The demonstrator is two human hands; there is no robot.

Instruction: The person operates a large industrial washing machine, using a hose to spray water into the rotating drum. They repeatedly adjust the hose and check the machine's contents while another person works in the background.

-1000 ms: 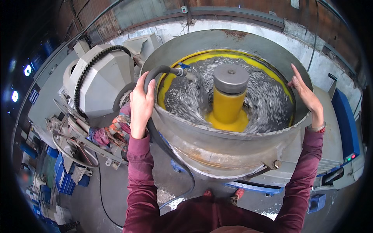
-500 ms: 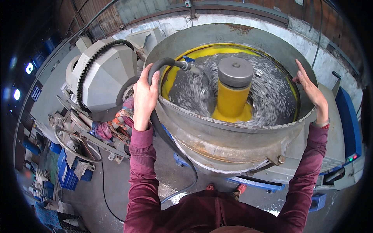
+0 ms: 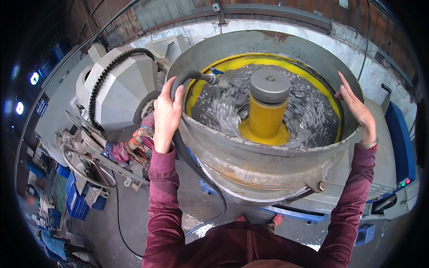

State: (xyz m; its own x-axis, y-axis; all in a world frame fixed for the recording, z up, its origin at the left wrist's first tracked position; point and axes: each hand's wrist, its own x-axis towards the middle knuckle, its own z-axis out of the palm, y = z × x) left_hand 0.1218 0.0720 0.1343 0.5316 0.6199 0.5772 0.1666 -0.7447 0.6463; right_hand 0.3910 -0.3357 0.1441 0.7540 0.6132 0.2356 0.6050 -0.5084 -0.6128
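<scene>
My left hand [image 3: 167,114] is closed around a dark rubber hose [image 3: 190,154] at the left rim of a big round metal vibrating bowl [image 3: 246,154]. The hose arches over the rim to a metal nozzle [image 3: 212,79] with a blue valve handle [image 3: 217,71]. My right hand [image 3: 356,103] is open at the right rim, fingers stretched upward, holding nothing. Small grey and whitish pieces [image 3: 313,107], blurred by motion, swirl inside the yellow-lined bowl. They surround a yellow central column [image 3: 264,118] with a grey metal cap [image 3: 270,85].
A pale faceted tumbling drum [image 3: 123,87] with a black toothed ring stands left of the bowl. Patterned cloth [image 3: 138,139] lies beside it. Blue crates [image 3: 77,198] sit at lower left. The hose trails down to the floor; a blue-edged machine [image 3: 399,140] is at right.
The pieces have shifted as they swirl, baring more of the yellow around the column's foot and along the bowl's right inner edge. Both hands stay nearly in place.
</scene>
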